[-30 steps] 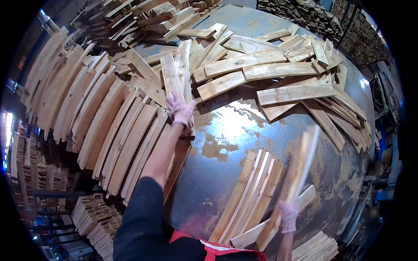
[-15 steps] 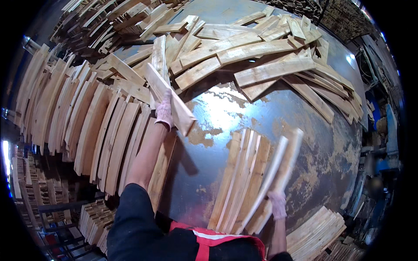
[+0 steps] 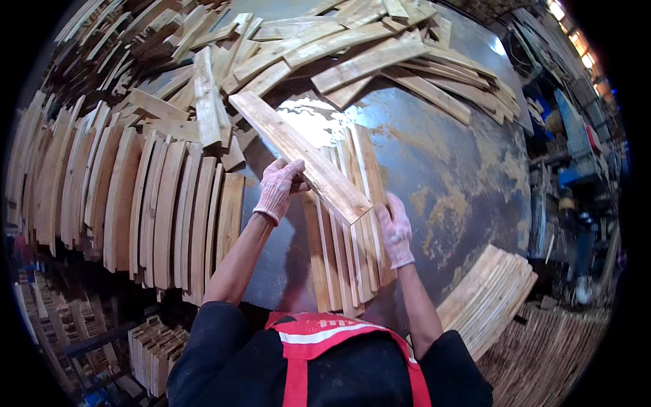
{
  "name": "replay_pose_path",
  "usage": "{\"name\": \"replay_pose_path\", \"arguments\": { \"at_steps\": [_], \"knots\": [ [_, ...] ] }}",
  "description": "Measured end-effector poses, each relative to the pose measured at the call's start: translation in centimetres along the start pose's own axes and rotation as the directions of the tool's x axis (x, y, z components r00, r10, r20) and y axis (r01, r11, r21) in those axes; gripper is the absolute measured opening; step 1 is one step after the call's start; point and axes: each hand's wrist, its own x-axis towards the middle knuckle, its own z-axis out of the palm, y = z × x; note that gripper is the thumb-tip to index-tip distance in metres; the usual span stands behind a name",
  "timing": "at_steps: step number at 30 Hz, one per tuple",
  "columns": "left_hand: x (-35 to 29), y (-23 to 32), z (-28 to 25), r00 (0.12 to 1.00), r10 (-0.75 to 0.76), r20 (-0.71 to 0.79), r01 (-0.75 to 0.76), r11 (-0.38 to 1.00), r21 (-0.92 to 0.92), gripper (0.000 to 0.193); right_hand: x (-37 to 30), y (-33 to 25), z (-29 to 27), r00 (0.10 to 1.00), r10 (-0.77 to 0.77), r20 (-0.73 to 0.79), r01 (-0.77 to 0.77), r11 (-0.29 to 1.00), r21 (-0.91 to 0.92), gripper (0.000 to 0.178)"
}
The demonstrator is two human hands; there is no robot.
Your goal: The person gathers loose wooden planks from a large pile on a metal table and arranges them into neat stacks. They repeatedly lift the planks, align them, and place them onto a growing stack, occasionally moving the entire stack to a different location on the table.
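Note:
My left hand (image 3: 279, 188), in a pale knitted glove, grips a wooden board (image 3: 298, 156) by its left edge, thumb on top. The board is held slanted above the table, its near end over a row of boards (image 3: 332, 247) standing side by side in front of me. At the right edge of that row my gloved right hand (image 3: 395, 229) is closed around the outermost boards. Its fingertips are partly hidden behind the wood. The tilted board covers the middle of the row.
A long row of upright boards (image 3: 163, 210) lines the left side. A loose heap of boards (image 3: 366, 57) lies across the far part of the metal table (image 3: 461, 197). Another stack (image 3: 485, 298) sits at the near right, and machinery (image 3: 576, 156) stands beyond the right edge.
My left hand has brought its board from the heap's left side toward the middle. My right hand has pushed its boards leftward against the row. The view has shifted too.

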Motion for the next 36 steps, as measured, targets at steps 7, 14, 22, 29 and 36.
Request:
{"name": "replay_pose_path", "arguments": {
  "at_steps": [7,14,22,29,36],
  "knots": [
    [-5.0,-0.9,6.0,0.944,-0.001,0.329,-0.029,0.996,0.087,0.030,-1.5,-10.2,-3.5,0.951,0.019,0.308,0.064,0.965,-0.255,0.109],
    [-6.2,-11.7,0.3,0.992,0.063,-0.107,0.024,0.748,0.663,0.081,-5.9,1.6,-3.8,0.969,0.217,0.114,-0.224,0.974,0.047,0.105],
    [-5.7,-20.4,1.8,0.944,-0.183,-0.276,0.253,0.936,0.245,0.081,-7.9,9.9,-0.7,0.873,0.455,0.176,-0.470,0.881,0.053,0.106],
    [-6.3,-15.7,8.1,0.974,-0.220,0.045,0.170,0.853,0.494,0.055,-6.7,11.8,1.3,0.871,0.436,0.227,-0.485,0.836,0.257,0.093],
    [-5.3,-20.2,5.1,0.994,0.010,0.111,-0.100,0.517,0.850,0.076,-10.4,8.7,1.9,0.888,0.376,0.266,-0.423,0.895,0.144,0.085]
  ]
}}
